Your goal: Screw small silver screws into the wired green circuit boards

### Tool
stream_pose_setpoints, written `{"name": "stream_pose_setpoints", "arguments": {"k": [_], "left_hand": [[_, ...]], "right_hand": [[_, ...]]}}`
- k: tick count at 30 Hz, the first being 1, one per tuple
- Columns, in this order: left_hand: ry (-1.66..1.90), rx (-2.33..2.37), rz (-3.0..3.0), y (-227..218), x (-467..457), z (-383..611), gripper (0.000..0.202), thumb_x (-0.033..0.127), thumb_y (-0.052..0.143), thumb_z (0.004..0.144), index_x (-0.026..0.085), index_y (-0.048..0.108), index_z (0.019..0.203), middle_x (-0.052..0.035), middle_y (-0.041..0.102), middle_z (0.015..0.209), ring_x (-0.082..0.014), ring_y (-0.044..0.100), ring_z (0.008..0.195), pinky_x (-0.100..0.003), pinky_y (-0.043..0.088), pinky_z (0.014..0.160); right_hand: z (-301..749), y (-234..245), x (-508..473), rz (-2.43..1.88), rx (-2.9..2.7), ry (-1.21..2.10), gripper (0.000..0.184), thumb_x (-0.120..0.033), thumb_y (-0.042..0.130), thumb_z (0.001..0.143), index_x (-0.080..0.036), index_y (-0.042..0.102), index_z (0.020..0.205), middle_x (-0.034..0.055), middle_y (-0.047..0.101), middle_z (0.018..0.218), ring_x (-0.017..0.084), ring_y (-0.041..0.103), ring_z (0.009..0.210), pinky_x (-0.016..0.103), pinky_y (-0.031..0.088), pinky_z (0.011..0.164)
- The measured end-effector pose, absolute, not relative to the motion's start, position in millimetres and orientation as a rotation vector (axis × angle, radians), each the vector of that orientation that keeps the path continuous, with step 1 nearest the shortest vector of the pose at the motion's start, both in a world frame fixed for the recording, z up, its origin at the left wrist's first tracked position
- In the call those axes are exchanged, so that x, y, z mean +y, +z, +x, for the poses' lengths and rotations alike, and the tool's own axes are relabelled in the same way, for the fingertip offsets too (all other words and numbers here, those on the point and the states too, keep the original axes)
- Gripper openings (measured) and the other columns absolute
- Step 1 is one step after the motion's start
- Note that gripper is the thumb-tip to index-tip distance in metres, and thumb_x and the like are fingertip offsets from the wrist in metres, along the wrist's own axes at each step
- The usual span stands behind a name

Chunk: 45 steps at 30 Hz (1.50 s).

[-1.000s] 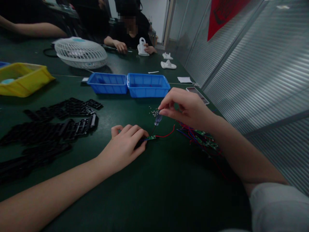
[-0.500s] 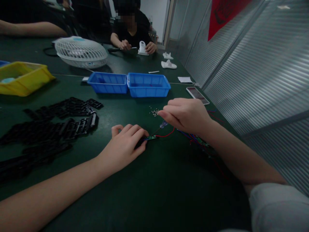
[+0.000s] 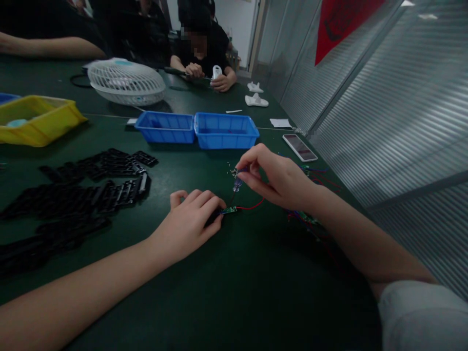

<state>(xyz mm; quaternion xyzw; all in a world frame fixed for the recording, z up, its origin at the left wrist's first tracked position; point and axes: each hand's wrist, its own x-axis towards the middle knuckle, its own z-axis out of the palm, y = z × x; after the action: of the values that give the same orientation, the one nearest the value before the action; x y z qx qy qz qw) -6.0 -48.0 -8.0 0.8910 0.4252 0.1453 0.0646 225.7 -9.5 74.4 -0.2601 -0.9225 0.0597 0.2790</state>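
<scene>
My left hand (image 3: pixel 195 217) rests on the green table, its fingers closed around a small green circuit board (image 3: pixel 229 210) that pokes out past the fingertips. A red wire (image 3: pixel 250 207) runs from the board's right end toward my other wrist. My right hand (image 3: pixel 268 175) pinches the clear purplish handle of a screwdriver (image 3: pixel 237 184). The thin shaft slants down to the board, its tip close to or touching it; I cannot tell which. Just behind the handle lies a small pile of screws (image 3: pixel 233 171). Under my right forearm are more wired circuit boards (image 3: pixel 307 218).
Black plastic parts (image 3: pixel 120 183) cover the left side. Behind stand two blue bins (image 3: pixel 226 139), a yellow bin (image 3: pixel 47 129) and a white fan (image 3: pixel 126 83). A phone (image 3: pixel 300 147) lies at right. Across the table a person (image 3: pixel 199 53) handles a white part (image 3: pixel 216 73).
My right hand has opened out from a turned-over fist to a fingertip pinch, and the screwdriver stands steeper. My left hand and the board have stayed put.
</scene>
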Motion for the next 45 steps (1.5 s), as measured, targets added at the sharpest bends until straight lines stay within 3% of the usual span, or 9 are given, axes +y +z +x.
{"name": "stream_pose_setpoints", "arguments": {"k": [9,18,22,29,33,36,39,42,45], "left_hand": [[0.448,1.280,2.698,-9,-48,-4,0.017,0.032,0.045,0.095,0.026,0.056,0.107,-0.0052,0.063,0.106,-0.0258,0.054,0.101,-0.049,0.027,0.086],[0.451,1.278,2.687,-8,-48,-6,0.017,0.032,0.045,0.095,0.027,0.054,0.108,-0.0034,0.062,0.106,-0.0260,0.054,0.102,-0.048,0.026,0.086],[0.460,1.273,2.689,-9,-48,-6,0.017,0.033,0.045,0.095,0.027,0.055,0.108,-0.0036,0.062,0.107,-0.0265,0.054,0.102,-0.048,0.026,0.087],[0.473,1.281,2.691,-9,-48,-5,0.016,0.032,0.046,0.094,0.027,0.056,0.106,-0.0042,0.063,0.106,-0.0270,0.055,0.102,-0.048,0.026,0.087],[0.452,1.287,2.687,-8,-48,-4,0.017,0.033,0.045,0.094,0.027,0.055,0.106,-0.0031,0.062,0.106,-0.0272,0.055,0.101,-0.047,0.026,0.086],[0.432,1.294,2.688,-8,-48,-4,0.017,0.034,0.045,0.095,0.027,0.055,0.106,-0.0027,0.062,0.105,-0.0270,0.054,0.101,-0.048,0.026,0.086],[0.432,1.289,2.691,-8,-48,-4,0.017,0.034,0.045,0.095,0.027,0.054,0.107,-0.0027,0.061,0.105,-0.0264,0.054,0.101,-0.049,0.026,0.088],[0.428,1.285,2.687,-7,-47,-4,0.017,0.034,0.045,0.095,0.027,0.054,0.108,-0.0031,0.061,0.106,-0.0262,0.053,0.102,-0.049,0.025,0.088],[0.423,1.285,2.687,-7,-47,-4,0.017,0.033,0.044,0.095,0.026,0.054,0.108,-0.0036,0.061,0.106,-0.0263,0.053,0.102,-0.049,0.025,0.088]], "right_hand": [[230,82,-1,-0.682,-2.478,0.324,0.015,-0.021,0.044,0.099,-0.014,0.052,0.109,0.0026,0.058,0.095,0.008,0.050,0.071,0.023,0.040,0.067],[234,81,2,-0.746,-2.470,0.327,0.018,-0.032,0.050,0.098,-0.015,0.051,0.102,-0.0026,0.053,0.082,0.006,0.046,0.062,0.021,0.035,0.060],[234,81,3,-0.761,-2.492,0.244,0.020,-0.035,0.048,0.098,-0.016,0.050,0.096,-0.0020,0.051,0.082,0.008,0.047,0.067,0.022,0.034,0.063],[232,82,-1,-0.902,-2.562,0.018,0.039,-0.046,0.035,0.101,-0.018,0.049,0.079,-0.0001,0.048,0.078,0.010,0.042,0.069,0.025,0.026,0.060],[229,82,-7,-1.004,-2.632,-0.091,0.050,-0.048,0.028,0.102,-0.018,0.049,0.069,-0.0009,0.048,0.066,0.011,0.042,0.063,0.027,0.021,0.057],[228,83,-12,-1.035,-2.694,-0.065,0.044,-0.046,0.030,0.100,-0.018,0.054,0.076,-0.0003,0.053,0.067,0.012,0.047,0.063,0.027,0.022,0.056],[227,84,-14,-0.917,-2.714,0.047,0.029,-0.031,0.034,0.096,-0.016,0.059,0.096,0.0046,0.061,0.090,0.014,0.055,0.076,0.026,0.032,0.062],[227,83,-13,-0.804,-2.665,0.130,0.028,-0.018,0.034,0.093,-0.014,0.055,0.112,0.0074,0.059,0.105,0.014,0.057,0.087,0.026,0.040,0.073],[227,81,-11,-0.781,-2.582,0.187,0.024,-0.020,0.040,0.095,-0.012,0.048,0.117,0.0066,0.059,0.102,0.012,0.056,0.085,0.025,0.043,0.074]]}}
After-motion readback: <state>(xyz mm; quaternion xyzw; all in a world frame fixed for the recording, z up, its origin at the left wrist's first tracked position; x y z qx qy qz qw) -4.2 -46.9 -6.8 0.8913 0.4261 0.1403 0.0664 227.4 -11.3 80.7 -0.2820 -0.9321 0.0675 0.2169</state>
